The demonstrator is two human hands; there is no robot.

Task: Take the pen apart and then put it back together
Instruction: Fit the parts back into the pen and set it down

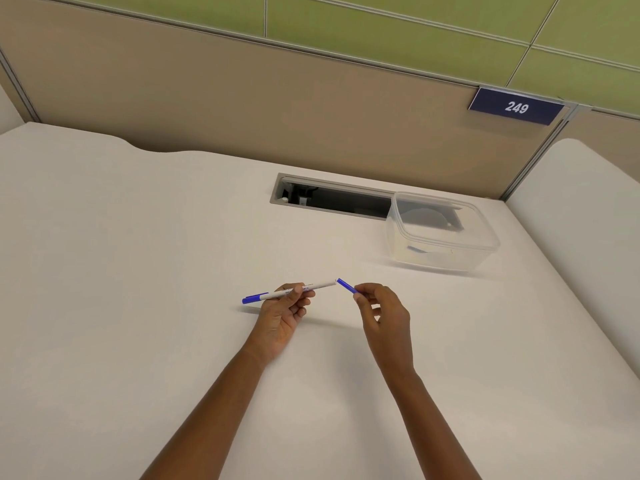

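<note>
White plastic pen barrel (pixel 313 286), printed along its side, with a blue cap (pixel 254 298) seated on its left end. It was held roughly level just above the pale desk (pixel 138 271), in front of the person and near the middle of the view. The left hand (pixel 282 315) gripped it near mid-length, thumb and fingers curled round it. One blue end piece (pixel 346 285), short and slim, was pinched at its lower end between thumb and forefinger of the right hand (pixel 382 313), the other fingers loosely folded. Its free end pointed up and left toward the barrel's open right end, just beside it but apart, with a narrow gap showing. Step in hand, as judged: the end piece was off the barrel, so the pen stood partly dismantled. Whether this was the pulling-off or the refitting could not be told. If dismantling, the cap and any inner refill remained to come out. If refitting, the next move called for lining the piece up with the barrel's axis and pressing it straight in, since it sat at an angle. Also present: a clear plastic tub (pixel 440 259) well behind the right hand, a cable slot (pixel 332 199), a tan partition (pixel 242 109), and a number plate (pixel 516 107) reading 249.
</note>
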